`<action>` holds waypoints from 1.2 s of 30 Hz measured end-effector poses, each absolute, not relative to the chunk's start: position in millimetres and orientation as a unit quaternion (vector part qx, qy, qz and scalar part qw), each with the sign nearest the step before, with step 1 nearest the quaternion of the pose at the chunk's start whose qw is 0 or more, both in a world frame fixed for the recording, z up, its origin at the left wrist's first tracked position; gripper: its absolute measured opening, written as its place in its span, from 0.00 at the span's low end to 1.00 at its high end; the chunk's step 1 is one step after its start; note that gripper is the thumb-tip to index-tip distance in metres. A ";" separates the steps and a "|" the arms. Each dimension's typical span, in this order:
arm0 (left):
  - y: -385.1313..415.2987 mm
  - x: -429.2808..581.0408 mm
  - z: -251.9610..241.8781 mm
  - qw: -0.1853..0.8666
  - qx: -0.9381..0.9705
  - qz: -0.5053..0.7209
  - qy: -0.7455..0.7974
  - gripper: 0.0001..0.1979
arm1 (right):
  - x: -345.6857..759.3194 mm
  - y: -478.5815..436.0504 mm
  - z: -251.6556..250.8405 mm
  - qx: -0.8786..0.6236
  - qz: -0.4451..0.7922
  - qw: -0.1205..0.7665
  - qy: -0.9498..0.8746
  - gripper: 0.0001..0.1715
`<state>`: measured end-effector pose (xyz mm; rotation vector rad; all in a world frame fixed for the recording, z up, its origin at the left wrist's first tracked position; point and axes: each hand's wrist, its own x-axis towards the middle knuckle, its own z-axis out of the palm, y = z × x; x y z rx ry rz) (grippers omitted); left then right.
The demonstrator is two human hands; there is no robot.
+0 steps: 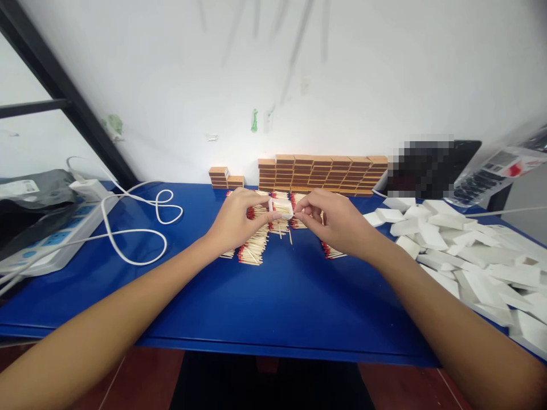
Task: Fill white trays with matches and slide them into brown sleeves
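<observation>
My left hand grips a small white matchbox tray at its left end, thumb in front and fingers behind. Matches lie inside the tray. At the tray's right end, my right hand is closed, with thumb and forefinger pinching its corner. Beneath and around both hands, loose red-tipped matches are spread in piles, partly covered by the hands. One stray match sticks out toward the front below the tray.
Brown matchboxes are stacked along the wall, with a smaller stack to their left. White empty trays heap up on the right of the blue table. A power strip and white cable lie left.
</observation>
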<state>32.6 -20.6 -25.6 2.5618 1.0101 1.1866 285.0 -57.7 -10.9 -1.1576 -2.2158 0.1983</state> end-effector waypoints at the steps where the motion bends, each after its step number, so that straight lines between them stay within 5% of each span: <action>1: -20.1 32.1 -25.6 0.065 0.847 0.398 0.347 0.20 | 286.0 -57.4 -11.3 -0.436 0.079 0.299 -0.845 0.06; 7: -18.0 30.5 -27.0 0.043 0.823 0.412 0.388 0.20 | 282.1 -57.4 -19.1 -0.484 0.094 0.224 -0.841 0.07; 14: -18.2 32.0 -28.7 0.029 0.827 0.424 0.369 0.21 | 251.8 -62.6 -38.6 -0.542 0.086 0.248 -0.799 0.12; 27: -18.4 30.9 -26.9 0.022 0.826 0.423 0.373 0.20 | 254.3 -62.2 -29.2 -0.588 0.129 0.217 -0.768 0.05; 36: -19.9 30.6 -25.0 0.018 0.833 0.414 0.365 0.21 | 263.1 -69.3 -18.8 -0.667 0.135 0.103 -0.725 0.11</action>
